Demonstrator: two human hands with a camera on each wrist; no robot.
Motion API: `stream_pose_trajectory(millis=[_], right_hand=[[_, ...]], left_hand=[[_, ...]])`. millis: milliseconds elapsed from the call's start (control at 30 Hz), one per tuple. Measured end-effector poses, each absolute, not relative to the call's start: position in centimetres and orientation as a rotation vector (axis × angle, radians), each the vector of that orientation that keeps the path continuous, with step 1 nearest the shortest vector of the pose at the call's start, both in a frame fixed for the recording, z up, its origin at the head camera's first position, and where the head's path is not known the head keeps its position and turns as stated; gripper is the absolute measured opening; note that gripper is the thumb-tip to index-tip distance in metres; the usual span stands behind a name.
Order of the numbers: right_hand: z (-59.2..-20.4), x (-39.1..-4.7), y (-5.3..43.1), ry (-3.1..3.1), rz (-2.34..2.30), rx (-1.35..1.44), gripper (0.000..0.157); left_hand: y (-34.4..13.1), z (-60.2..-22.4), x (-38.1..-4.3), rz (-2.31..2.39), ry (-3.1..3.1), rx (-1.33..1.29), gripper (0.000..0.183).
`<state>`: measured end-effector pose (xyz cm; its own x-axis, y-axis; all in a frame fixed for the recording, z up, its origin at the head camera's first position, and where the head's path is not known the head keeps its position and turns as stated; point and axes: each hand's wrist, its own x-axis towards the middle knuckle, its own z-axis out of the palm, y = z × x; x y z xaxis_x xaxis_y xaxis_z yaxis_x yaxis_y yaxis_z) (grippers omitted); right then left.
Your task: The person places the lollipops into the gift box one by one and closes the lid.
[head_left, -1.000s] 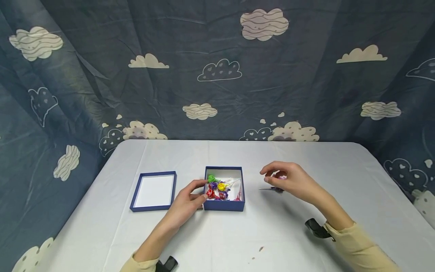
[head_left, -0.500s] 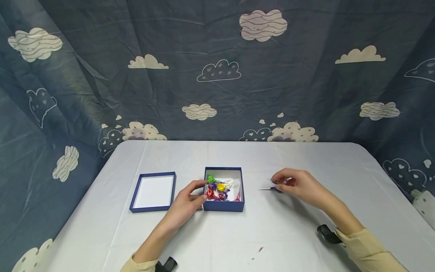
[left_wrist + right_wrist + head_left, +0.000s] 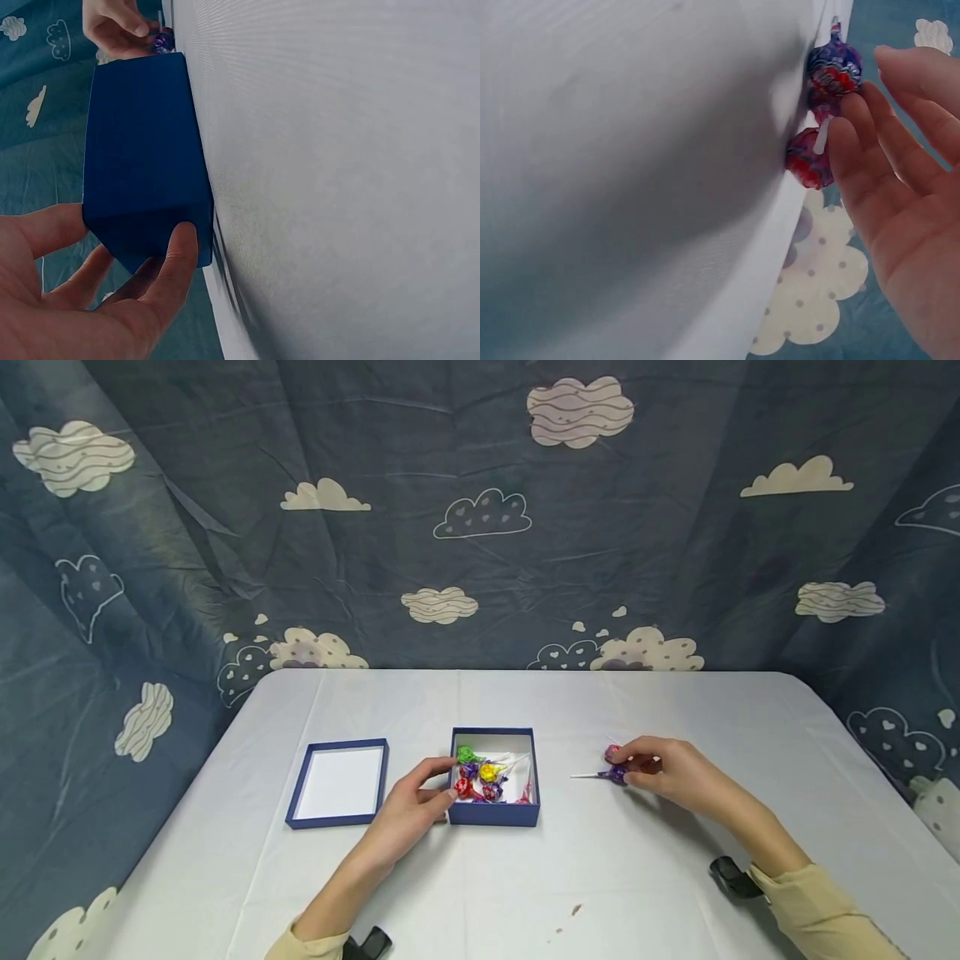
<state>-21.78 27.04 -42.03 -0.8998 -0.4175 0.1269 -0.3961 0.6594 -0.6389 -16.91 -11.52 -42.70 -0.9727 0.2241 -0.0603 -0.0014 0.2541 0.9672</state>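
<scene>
In the head view, a blue box (image 3: 495, 814) holds several wrapped lollipops, among them a green one (image 3: 467, 753), a yellow one (image 3: 489, 772) and a red one (image 3: 464, 787). My left hand (image 3: 408, 810) touches its left side; thumb and fingertips rest against the wall in the left wrist view. To the box's right, a purple lollipop (image 3: 617, 774) lies on the tablecloth with its white stick pointing left, and a red-and-pink lollipop (image 3: 612, 752) lies just behind it. My right hand (image 3: 682, 777) is right beside these two, fingers loosely bent and apart from the thumb.
A blue-rimmed lid (image 3: 337, 782), white inside, lies left of the box, close to my left forearm. Small brown specks (image 3: 576, 910) mark the white tablecloth (image 3: 480, 893) near the front. A dark cloud-patterned curtain (image 3: 360, 568) hangs behind and at the sides.
My right hand has come down and drawn off to the right, letting go of the lollipops, which now show on the cloth. My left hand and the box have not moved.
</scene>
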Motion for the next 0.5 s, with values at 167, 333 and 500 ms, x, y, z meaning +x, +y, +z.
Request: stream_pose_trajectory(millis=[167,333,500], right_hand=[[-42.2,-22.1,27.0,2.850,-0.987,-0.650,0.027],[-42.3,-22.3,26.5,2.816,-0.924,-0.629,0.030],[-42.3,-22.3,26.0,2.800,-0.903,-0.616,0.030]], left_hand=[[-11.5,-42.6,-16.9,1.807,2.329,0.204,0.045],[-11.6,-42.5,-16.9,1.815,2.322,0.214,0.045],[-11.6,-42.5,-16.8,1.850,2.302,0.220,0.044]])
